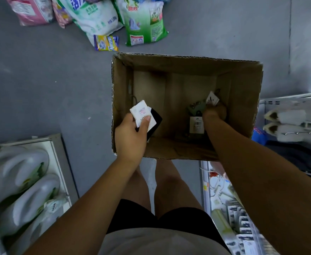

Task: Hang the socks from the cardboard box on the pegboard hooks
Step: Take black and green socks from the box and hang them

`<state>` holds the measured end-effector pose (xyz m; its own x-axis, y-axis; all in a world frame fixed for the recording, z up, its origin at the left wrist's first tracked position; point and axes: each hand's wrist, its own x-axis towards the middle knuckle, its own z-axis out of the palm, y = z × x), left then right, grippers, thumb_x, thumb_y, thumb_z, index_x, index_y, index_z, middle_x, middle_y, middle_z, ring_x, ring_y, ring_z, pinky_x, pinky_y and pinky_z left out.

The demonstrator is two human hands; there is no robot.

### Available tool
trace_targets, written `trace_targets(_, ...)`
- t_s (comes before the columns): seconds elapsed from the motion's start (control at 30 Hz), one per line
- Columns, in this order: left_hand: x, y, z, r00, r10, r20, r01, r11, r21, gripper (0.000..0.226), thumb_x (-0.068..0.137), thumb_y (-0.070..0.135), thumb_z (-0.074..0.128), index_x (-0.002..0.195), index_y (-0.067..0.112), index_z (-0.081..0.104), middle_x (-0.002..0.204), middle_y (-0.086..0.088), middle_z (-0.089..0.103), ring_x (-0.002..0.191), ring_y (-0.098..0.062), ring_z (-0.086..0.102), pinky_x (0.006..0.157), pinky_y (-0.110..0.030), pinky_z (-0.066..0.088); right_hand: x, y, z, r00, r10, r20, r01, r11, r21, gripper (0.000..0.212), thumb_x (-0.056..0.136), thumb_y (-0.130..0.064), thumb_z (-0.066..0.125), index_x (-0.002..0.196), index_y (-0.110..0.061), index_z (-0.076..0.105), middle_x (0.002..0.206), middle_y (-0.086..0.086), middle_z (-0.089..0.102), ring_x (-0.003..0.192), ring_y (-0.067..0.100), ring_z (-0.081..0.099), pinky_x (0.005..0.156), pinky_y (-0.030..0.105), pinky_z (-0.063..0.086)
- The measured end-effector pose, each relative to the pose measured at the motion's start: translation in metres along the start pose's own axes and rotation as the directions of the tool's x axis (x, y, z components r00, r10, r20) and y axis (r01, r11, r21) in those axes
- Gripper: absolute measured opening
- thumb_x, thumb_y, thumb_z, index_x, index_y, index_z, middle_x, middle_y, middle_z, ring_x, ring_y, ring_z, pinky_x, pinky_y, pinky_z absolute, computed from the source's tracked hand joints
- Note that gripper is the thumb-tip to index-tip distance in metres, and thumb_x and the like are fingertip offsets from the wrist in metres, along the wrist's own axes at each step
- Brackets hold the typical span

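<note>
On the floor: cardboard box (187,65) stood open-topped, brown corrugated walls, rough torn rim, rectangular, deep, on smooth grey concrete.
Left hand (130,137): hovered over the box's left wall; thumb on top and fingers curled under, pinching a sock bundle (155,122).
Sock bundle: soft black knit, topped with flat white card tags bearing pink print; held above the box's left inside edge.
Right hand (215,112): reached deep into the box's right side, fingers curled tight around a tagged sock pair (212,98).
Tagged sock pair: small white card tag with dark marks stuck up past the fingers; fabric mostly hidden by the hand.
Loose socks (197,107): dull green knit with a patterned band, lying on the box bottom just beside the right hand; another dark pair with a white rectangular barcode tag (197,124) lay touching the wrist.
Detergent bags (143,21): glossy plastic, plump, green, white and pink, slumped beyond the box; a small yellow-blue packet (106,42) lay nearest its far left corner.
Left shelf: white rounded plastic jugs (16,173), smooth, blurred.
Right rack: thin metal hooks (298,133) carrying pale fuzzy items (283,116); what they were, cannot tell.
</note>
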<state>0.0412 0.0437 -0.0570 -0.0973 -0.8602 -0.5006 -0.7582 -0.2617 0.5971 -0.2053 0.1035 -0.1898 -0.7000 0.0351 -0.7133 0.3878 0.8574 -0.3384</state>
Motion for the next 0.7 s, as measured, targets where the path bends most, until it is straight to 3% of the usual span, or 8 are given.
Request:
trace_targets(0.1, 0.001, 0.001, -0.002, 1.0, -0.019, 0.015, 0.019, 1.0, -0.019, 0.038, 0.097, 0.039, 0.064, 0.121, 0.009, 0.064, 0.125, -0.006, 0.071, 0.106, -0.018, 0.07, 0.063, -0.016, 0.047, -0.013, -0.005, -0.003, 0.999, -0.017, -0.041, 0.015, 0.999, -0.049, 0.045, 0.102, -0.04, 0.051, 0.137, -0.013, 0.052, 0.142, 0.009, 0.054, 0.127, 0.028, 0.053, 0.104, 0.036, 0.044)
trace_targets(0.2, -0.001, 0.006, -0.007, 0.999, -0.023, 0.042, 0.024, 0.999, -0.038, 0.039, 0.097, 0.039, 0.064, 0.124, 0.011, 0.063, 0.129, -0.005, 0.069, 0.111, -0.018, 0.068, 0.065, -0.017, 0.049, -0.053, -0.012, -0.023, 0.986, -0.166, 0.025, 0.165, 0.986, 0.023, 0.038, 0.102, -0.034, 0.053, 0.135, -0.014, 0.055, 0.136, 0.008, 0.059, 0.126, 0.025, 0.056, 0.096, 0.035, 0.049)
trace_targets(0.3, -0.007, 0.016, -0.015, 0.997, -0.007, 0.076, 0.014, 0.995, -0.095, 0.041, 0.097, 0.042, 0.063, 0.128, 0.014, 0.061, 0.132, -0.003, 0.067, 0.114, -0.017, 0.066, 0.074, -0.027, 0.059, -0.1, -0.016, -0.053, 0.944, -0.325, 0.059, 0.317, 0.942, 0.112, 0.03, 0.103, -0.031, 0.052, 0.128, -0.015, 0.057, 0.128, 0.006, 0.064, 0.12, 0.018, 0.06, 0.089, 0.028, 0.053)
trace_targets(0.37, -0.013, 0.027, -0.024, 0.996, 0.013, 0.086, -0.001, 0.99, -0.144, 0.041, 0.098, 0.041, 0.062, 0.129, 0.015, 0.061, 0.132, -0.002, 0.067, 0.113, -0.013, 0.065, 0.078, -0.029, 0.06, -0.128, -0.02, -0.074, 0.921, -0.387, 0.038, 0.377, 0.914, 0.151, 0.022, 0.103, -0.031, 0.051, 0.12, -0.017, 0.057, 0.126, 0.004, 0.065, 0.117, 0.015, 0.061, 0.078, 0.016, 0.053)
trace_targets(0.43, -0.02, 0.04, -0.035, 0.996, 0.041, 0.079, -0.025, 0.981, -0.194, 0.038, 0.099, 0.038, 0.062, 0.129, 0.015, 0.061, 0.128, -0.001, 0.068, 0.107, -0.008, 0.064, 0.074, -0.021, 0.056, -0.154, -0.022, -0.093, 0.897, -0.441, 0.012, 0.431, 0.882, 0.19, 0.022, 0.103, -0.031, 0.052, 0.119, -0.016, 0.057, 0.125, 0.003, 0.066, 0.111, 0.011, 0.062, 0.065, 0.006, 0.051)
trace_targets(0.53, -0.031, 0.064, -0.053, 0.991, 0.107, 0.085, -0.08, 0.959, -0.274, 0.032, 0.1, 0.032, 0.062, 0.125, 0.013, 0.064, 0.116, 0.002, 0.072, 0.102, -0.008, 0.068, 0.072, -0.012, 0.051, -0.194, -0.024, -0.125, 0.886, -0.462, -0.031, 0.454, 0.852, 0.262, 0.031, 0.103, -0.032, 0.052, 0.128, -0.014, 0.056, 0.12, -0.002, 0.067, 0.097, 0.0, 0.062, 0.061, 0.0, 0.046)
trace_targets(0.63, -0.04, 0.089, -0.07, 0.966, 0.212, 0.148, -0.147, 0.922, -0.357, 0.021, 0.1, 0.027, 0.062, 0.118, 0.015, 0.064, 0.103, 0.01, 0.07, 0.096, -0.002, 0.067, 0.07, -0.009, 0.051, -0.232, -0.026, -0.155, 0.89, -0.449, -0.075, 0.444, 0.822, 0.357, 0.03, 0.103, -0.035, 0.051, 0.127, -0.02, 0.057, 0.118, -0.006, 0.068, 0.09, -0.007, 0.063, 0.069, 0.01, 0.053)
trace_targets(0.7, -0.045, 0.105, -0.083, 0.933, 0.292, 0.21, -0.201, 0.907, -0.369, 0.026, 0.1, 0.028, 0.063, 0.121, 0.014, 0.065, 0.109, 0.004, 0.072, 0.1, -0.008, 0.069, 0.081, -0.02, 0.057, -0.259, -0.025, -0.172, 0.894, -0.431, -0.118, 0.435, 0.78, 0.45, 0.027, 0.103, -0.035, 0.051, 0.125, -0.021, 0.059, 0.112, -0.005, 0.072, 0.095, 0.004, 0.069, 0.081, 0.026, 0.06)
